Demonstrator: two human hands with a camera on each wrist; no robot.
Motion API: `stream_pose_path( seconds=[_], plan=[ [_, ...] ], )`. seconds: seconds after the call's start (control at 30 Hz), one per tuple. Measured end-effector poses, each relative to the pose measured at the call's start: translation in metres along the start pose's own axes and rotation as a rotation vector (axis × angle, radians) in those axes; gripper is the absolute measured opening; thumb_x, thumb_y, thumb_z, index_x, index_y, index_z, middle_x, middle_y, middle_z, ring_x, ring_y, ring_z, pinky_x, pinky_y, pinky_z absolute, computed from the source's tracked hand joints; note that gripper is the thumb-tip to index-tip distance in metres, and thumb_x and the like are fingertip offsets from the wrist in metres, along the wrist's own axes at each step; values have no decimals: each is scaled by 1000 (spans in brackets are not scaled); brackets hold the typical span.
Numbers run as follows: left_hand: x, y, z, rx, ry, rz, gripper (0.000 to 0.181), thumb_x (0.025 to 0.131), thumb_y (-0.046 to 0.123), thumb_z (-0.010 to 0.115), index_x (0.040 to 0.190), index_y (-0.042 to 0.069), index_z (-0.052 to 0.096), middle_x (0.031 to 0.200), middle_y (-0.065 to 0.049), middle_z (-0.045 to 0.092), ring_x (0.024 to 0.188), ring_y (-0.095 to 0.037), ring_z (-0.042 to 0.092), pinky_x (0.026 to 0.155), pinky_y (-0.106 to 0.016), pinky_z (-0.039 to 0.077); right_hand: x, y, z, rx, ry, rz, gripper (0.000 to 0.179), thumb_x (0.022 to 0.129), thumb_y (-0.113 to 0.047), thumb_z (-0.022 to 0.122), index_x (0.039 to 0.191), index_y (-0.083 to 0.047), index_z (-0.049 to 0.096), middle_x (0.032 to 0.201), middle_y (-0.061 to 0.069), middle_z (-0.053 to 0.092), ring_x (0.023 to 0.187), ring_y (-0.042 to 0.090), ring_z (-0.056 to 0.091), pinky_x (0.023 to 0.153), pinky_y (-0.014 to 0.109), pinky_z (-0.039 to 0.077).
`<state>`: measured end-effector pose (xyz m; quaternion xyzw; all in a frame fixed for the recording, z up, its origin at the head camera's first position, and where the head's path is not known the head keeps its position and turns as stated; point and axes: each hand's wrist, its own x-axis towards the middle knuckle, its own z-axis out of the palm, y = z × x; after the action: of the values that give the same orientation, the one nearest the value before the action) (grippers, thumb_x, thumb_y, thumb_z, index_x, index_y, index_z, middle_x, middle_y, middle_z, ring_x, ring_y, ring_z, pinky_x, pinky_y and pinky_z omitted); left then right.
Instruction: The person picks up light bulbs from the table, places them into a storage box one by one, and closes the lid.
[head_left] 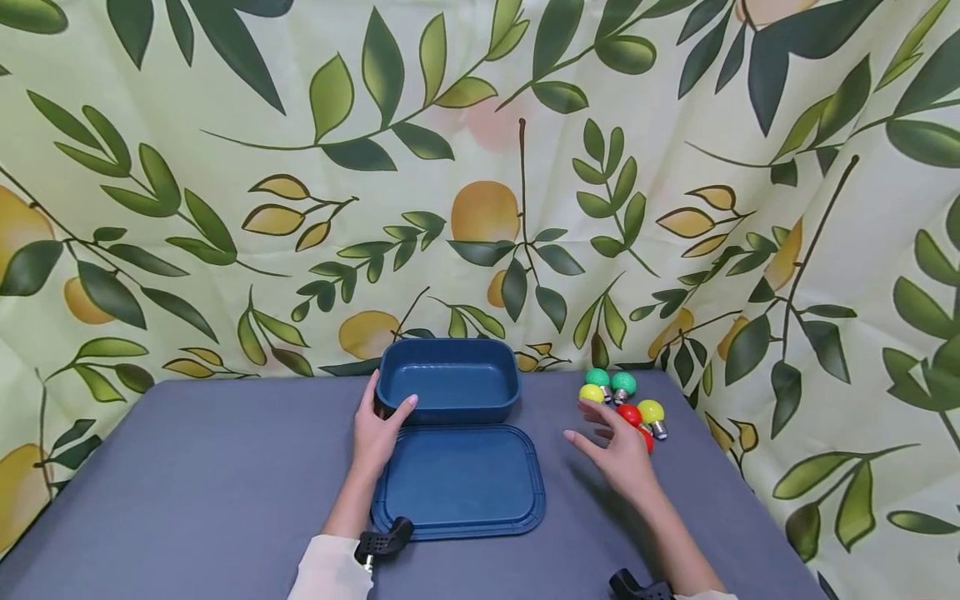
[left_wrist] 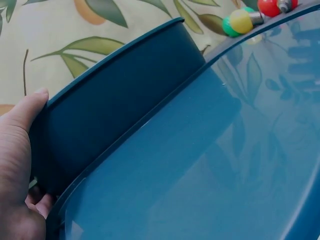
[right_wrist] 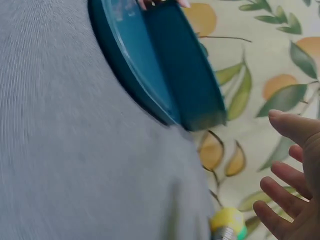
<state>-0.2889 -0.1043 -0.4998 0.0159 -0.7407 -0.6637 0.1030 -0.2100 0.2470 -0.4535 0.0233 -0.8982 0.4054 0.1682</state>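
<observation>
An open dark blue box (head_left: pixel 450 414) stands at the back of the table. My left hand (head_left: pixel 377 435) grips its left end, the thumb at the rim and the fingers low on the side, as the left wrist view shows. In front of the box lies a flat blue lid (head_left: pixel 459 483). My right hand (head_left: pixel 621 457) hovers beside several small coloured light bulbs, its fingers spread and holding nothing. Among them are a green bulb (head_left: pixel 624 382), a yellow bulb (head_left: pixel 652 411) and a red bulb (head_left: pixel 628 414); the hand partly covers some of the group.
A grey cloth (head_left: pixel 225 483) covers the table. Behind it and on the right hangs a curtain (head_left: pixel 420 275) printed with leaves and oranges, close to the box and the bulbs. Each wrist wears a black strap mount (head_left: pixel 385 540).
</observation>
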Motion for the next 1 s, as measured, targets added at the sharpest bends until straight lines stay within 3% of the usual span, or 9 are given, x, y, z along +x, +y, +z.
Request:
stream_pose_path(
  seconds=[0.17,0.3,0.5,0.6,0.73,0.83,0.93,1.0],
  plan=[
    [2,-1,-4,9,15,4,90,92,34,75,163,19,21,169,-10,21,157,-30,23,125,-47,29,-2,1,-20,-112,69,-77,53,84,-22,83,132,-7,65,122,16,72,108,34,69,90,53,56],
    [2,0,-5,28,22,-2,90,92,35,75,163,20,21,169,-11,22,157,-30,23,125,-47,29,1,5,-35,-157,93,-73,52,84,-23,83,132,-11,66,122,16,72,105,35,70,84,52,56],
    [1,1,-1,9,1,-13,91,93,34,75,163,20,19,169,-13,21,156,-32,24,123,-49,32,4,19,-57,-149,91,-8,48,85,-27,83,128,-11,69,124,19,69,103,36,67,73,29,57],
    [-5,12,-1,-11,-12,-23,89,94,29,73,163,17,19,169,-14,20,157,-33,23,123,-48,32,3,28,-61,-138,74,43,49,87,-30,81,129,-9,68,129,24,66,112,42,63,86,40,58],
    [-7,19,-3,-15,-15,-31,88,94,26,73,163,15,19,169,-16,20,156,-34,23,124,-49,31,4,43,-59,-132,86,87,50,86,-32,81,128,-7,69,132,25,64,121,45,57,97,61,49],
    [-1,7,-2,-5,-6,-24,90,94,29,74,163,19,18,169,-14,20,157,-33,23,124,-49,31,5,53,-55,-139,84,108,51,85,-34,83,127,-10,70,129,23,66,112,40,60,86,45,53],
    [1,1,-1,12,7,-12,90,93,33,74,163,21,19,169,-12,22,156,-31,24,124,-48,31,4,61,-52,-147,70,121,51,83,-36,84,127,-12,70,124,20,68,100,30,60,72,28,46],
    [1,0,0,19,11,-9,90,93,34,74,163,21,20,169,-13,23,156,-31,25,124,-48,30,3,65,-49,-141,76,124,51,81,-34,86,125,-13,71,122,19,69,97,26,60,70,23,44]
  ],
)
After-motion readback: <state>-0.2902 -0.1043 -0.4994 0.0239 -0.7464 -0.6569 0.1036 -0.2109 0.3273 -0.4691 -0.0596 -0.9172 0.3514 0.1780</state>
